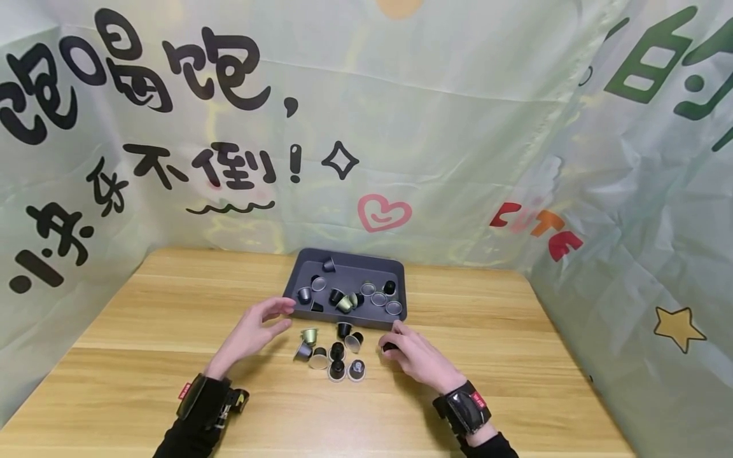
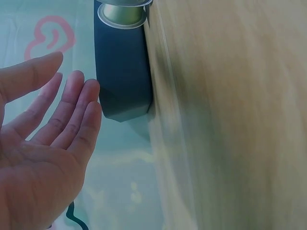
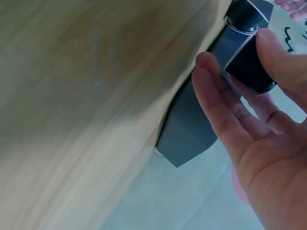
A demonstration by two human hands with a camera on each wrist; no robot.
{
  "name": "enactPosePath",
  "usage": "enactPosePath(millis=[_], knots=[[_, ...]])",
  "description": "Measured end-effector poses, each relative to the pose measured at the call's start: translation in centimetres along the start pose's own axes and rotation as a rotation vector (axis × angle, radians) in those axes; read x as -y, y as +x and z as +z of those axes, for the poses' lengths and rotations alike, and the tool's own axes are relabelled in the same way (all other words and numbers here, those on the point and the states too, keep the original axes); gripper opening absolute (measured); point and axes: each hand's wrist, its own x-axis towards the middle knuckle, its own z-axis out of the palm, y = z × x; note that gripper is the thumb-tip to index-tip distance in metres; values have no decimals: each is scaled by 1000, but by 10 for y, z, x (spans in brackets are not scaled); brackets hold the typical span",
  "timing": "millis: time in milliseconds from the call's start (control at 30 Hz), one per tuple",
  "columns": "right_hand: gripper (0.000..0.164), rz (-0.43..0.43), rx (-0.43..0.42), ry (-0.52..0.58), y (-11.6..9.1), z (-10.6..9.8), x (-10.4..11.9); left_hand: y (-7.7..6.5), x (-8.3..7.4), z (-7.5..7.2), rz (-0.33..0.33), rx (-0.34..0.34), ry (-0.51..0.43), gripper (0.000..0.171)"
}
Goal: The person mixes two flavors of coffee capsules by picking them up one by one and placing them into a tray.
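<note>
My right hand pinches a black coffee capsule between thumb and fingers, beside the right end of a group of loose capsules. At the front left corner of the dark grey tray, my left hand has relaxed fingers and holds nothing. In front of the tray, loose capsules lie on the table, among them a pale green capsule, a grey-blue capsule and a black capsule. Inside the tray are several more capsules, some upright and some tipped over, such as a green one.
The wooden table extends to both sides of the tray. Behind it and at both sides hangs a printed cloth with lettering and a pink heart. Both wrists carry strapped black devices.
</note>
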Motion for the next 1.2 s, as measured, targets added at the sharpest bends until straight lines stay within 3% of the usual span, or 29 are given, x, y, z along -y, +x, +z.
enactPosePath(millis=[433,600,833,1000,1200], knots=[[30,45,-112,25,4,-14,3,0,-3,-1,-9,21,-6,41],[37,35,-183,31,7,-18,-1,-1,-3,-1,2,31,-6,41],[32,-26,-231,40,18,-27,-7,-1,-3,-1,-2,32,-4,42],[29,13,-236,58,34,-37,-12,-1,-3,-1,-1,40,-7,42],[29,81,-171,50,60,-49,-23,-2,-4,-2,10,36,-7,41]])
